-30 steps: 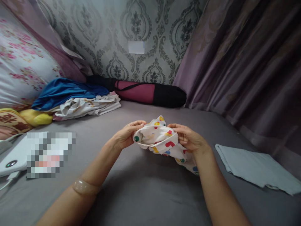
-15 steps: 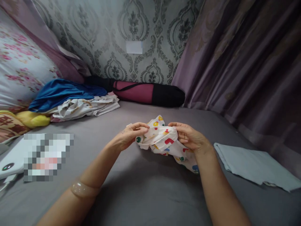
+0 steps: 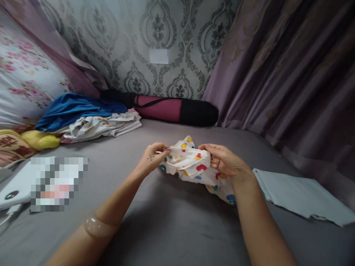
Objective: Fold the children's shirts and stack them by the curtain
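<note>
- The left hand [image 3: 151,160] was closed in a pinch on the left end of the printed white cloth [image 3: 191,164], fingertips on its upper hem.
- The right hand [image 3: 226,162] gripped the opposite end, so the hem ran side to side between the 2 hands (roughly level, lightly stretched).
- The rest of the cloth sagged onto the grey bed [image 3: 166,221] and trailed under the right wrist, nearer that hand.
- A folded pale sheet [image 3: 299,195] lay apart to the right.

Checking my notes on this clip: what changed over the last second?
The left hand turned its back upward and pulled the top edge of the spotted cloth taut. The right hand kept its grip; the folded grey cloth and clothes pile stayed put.
</note>
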### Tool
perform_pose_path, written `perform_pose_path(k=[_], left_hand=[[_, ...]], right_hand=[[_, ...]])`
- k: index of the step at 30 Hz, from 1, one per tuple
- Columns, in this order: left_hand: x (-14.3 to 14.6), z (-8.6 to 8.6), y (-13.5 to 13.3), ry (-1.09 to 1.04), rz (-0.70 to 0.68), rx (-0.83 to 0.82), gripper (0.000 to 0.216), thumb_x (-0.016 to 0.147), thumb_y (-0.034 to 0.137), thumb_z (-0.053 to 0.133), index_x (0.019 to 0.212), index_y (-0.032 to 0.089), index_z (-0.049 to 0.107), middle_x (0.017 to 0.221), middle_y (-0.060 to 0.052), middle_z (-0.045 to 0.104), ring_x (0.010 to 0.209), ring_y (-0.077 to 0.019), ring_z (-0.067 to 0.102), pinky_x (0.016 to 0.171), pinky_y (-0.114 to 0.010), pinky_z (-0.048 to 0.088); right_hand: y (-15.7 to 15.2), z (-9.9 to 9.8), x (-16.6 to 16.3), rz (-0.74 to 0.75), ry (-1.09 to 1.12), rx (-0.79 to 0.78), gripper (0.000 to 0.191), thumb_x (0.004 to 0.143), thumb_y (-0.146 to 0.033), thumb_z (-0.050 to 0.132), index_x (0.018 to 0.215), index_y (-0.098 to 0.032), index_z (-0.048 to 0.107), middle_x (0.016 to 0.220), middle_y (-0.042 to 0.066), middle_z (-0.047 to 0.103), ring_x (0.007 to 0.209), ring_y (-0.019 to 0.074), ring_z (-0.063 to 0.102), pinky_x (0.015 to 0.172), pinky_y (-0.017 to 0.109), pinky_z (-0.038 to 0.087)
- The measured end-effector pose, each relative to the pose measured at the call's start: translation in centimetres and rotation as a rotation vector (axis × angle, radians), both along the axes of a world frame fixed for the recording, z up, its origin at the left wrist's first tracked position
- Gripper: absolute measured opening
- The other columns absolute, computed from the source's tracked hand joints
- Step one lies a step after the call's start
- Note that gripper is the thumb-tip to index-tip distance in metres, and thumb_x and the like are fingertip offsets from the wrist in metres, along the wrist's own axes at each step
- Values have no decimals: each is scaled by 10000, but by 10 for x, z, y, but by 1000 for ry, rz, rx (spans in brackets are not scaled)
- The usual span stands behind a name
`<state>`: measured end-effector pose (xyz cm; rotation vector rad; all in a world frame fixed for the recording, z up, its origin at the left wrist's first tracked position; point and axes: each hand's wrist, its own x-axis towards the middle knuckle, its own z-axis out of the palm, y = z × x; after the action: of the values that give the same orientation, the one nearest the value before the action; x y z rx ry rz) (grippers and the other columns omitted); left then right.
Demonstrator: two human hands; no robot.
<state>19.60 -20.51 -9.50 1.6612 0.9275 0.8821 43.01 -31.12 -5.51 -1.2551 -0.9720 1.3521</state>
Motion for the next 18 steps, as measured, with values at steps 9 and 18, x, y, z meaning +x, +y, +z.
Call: perform_pose_path(k=[9, 18], left_hand=[[-3, 8, -3, 6, -65, 99, 259, 823, 428, 520, 749, 183, 557, 695, 22, 547, 688, -139, 496, 623, -235, 377], [-9, 0, 3, 147, -162, 114, 485, 885, 622, 386, 666, 192, 441, 651, 31, 427, 637, -127, 395, 562, -240, 292]], right_hand=[[-11, 7, 3, 154, -245, 9, 487, 690, -287, 794, 1146, -211, 642, 1003, 41, 699, 827, 145, 655, 738, 263, 539], [5, -20, 11, -80, -459, 36, 284, 779, -457, 679, 821, -178, 710, 722, 10, 683, 590, 114, 577, 523, 213, 436]])
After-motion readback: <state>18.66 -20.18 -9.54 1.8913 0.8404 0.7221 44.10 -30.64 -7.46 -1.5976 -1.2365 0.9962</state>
